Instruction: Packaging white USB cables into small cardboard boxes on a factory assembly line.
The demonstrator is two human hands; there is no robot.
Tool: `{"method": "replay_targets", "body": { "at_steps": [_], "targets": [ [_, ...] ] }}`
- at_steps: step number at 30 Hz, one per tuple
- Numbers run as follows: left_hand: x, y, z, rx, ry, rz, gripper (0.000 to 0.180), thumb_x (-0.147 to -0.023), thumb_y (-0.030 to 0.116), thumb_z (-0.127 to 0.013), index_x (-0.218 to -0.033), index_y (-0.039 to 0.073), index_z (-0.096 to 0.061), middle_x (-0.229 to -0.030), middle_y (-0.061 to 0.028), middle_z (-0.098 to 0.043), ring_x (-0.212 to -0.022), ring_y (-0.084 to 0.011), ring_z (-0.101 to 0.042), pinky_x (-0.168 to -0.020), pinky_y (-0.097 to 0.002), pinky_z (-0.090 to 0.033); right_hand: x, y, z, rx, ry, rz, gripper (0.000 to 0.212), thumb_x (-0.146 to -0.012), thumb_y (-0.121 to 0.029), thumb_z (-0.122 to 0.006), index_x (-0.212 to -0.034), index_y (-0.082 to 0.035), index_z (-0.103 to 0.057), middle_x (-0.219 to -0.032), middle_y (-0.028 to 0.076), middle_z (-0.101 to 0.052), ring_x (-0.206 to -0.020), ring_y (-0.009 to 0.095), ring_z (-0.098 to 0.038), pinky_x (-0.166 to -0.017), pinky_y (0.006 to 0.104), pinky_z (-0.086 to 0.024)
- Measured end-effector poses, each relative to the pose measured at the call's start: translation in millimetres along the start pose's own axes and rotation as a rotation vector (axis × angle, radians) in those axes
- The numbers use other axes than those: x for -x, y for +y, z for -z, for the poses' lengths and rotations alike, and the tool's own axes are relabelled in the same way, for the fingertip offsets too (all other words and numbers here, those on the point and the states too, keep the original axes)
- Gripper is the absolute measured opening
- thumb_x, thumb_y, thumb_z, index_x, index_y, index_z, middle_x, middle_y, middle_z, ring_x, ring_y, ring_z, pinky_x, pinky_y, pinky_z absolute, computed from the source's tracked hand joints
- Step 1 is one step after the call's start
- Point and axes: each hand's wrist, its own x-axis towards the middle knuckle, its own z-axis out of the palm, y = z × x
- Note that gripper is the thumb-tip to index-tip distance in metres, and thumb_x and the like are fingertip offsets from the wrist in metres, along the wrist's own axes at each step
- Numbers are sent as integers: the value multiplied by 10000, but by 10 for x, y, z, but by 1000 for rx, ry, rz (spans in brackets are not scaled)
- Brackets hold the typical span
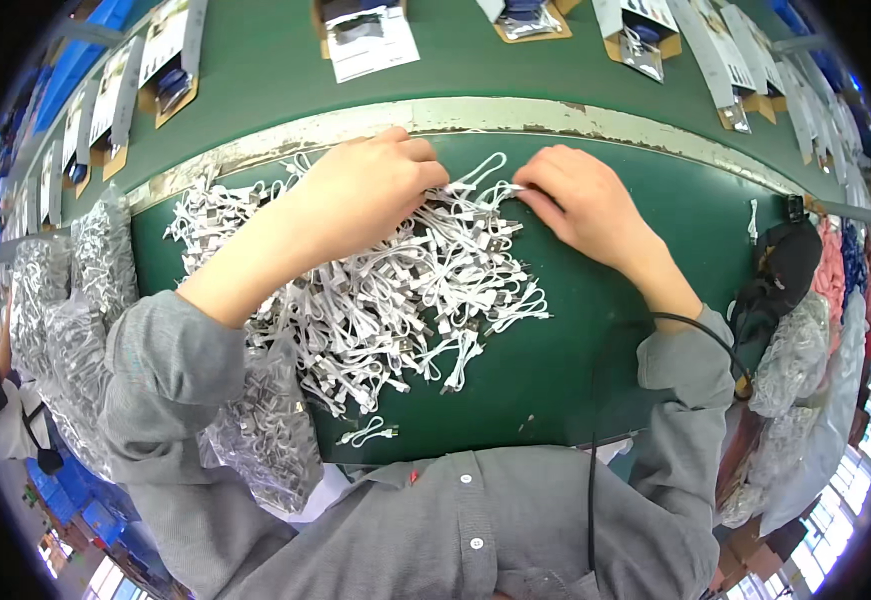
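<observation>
A large heap of short white USB cables, each folded into a small bundle, lies on the green table. Over the heap's far edge, my left hand has its fingers curled closed, partly hidden by the back of the hand. To its right, my right hand pinches the end of a white cable between thumb and fingertips. White cord loops up in the gap between the two hands. Whether the left fingers grip that same cable is hidden.
Clear plastic bags of cables stand at the near left, with more bags beyond. One cable lies near the front edge, another far right. Beyond a worn pale rail are open boxes. A black bag is right.
</observation>
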Motion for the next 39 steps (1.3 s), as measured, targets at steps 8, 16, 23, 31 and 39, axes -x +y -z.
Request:
{"method": "replay_targets", "body": {
  "at_steps": [8, 16, 23, 31, 39],
  "targets": [
    [151, 70, 286, 101, 351, 58, 109, -825, 25, -681, -931, 27, -703, -869, -107, -686, -808, -280, -643, -736, -366, -520, -316, 81, 217, -462, 199, -576, 233, -894, -217, -713, -846, 6, -664, -698, -3, -622, -643, 58, -530, -591, 237, -435],
    [574, -339, 763, -169, 797, 114, 121, -820, -27, -733, -928, 1, -687, -890, -75, -696, -747, -160, -683, -685, -261, -548, -1267, 597, -278, -404, 183, -679, 401, -845, -406, -688, -880, -9, -728, -756, 142, -701, -703, 262, -676, -704, 378, -528],
    [852, -1253, 528, -385, 829, 385, 47, -857, 69, -671, -905, 71, -672, -875, -80, -679, -743, -307, -672, -652, -375, -545, -901, 402, -217, 90, 248, -545, 426, -918, -467, -616, -764, -74, -674, -679, 104, -644, -645, 304, -642, -586, 429, -479],
    [371, -1615, 304, -506, 857, 389, 58, -826, 108, -648, -798, 109, -597, -784, -66, -621, -624, -319, -643, -539, -404, -530, -289, -23, -409, 25, 300, -136, 210, -817, -157, -761, -688, -72, -619, -617, 44, -574, -522, 222, -554, -482, 339, -420],
    [-245, -1704, 157, -423, 519, 511, 112, -916, 158, -572, -921, 52, -608, -933, -180, -667, -846, -416, -665, -733, -507, -543, -252, 20, -384, -44, 237, -50, 156, -813, -151, -747, -743, -77, -628, -678, 50, -575, -589, 236, -573, -525, 353, -437]
  ]
}}
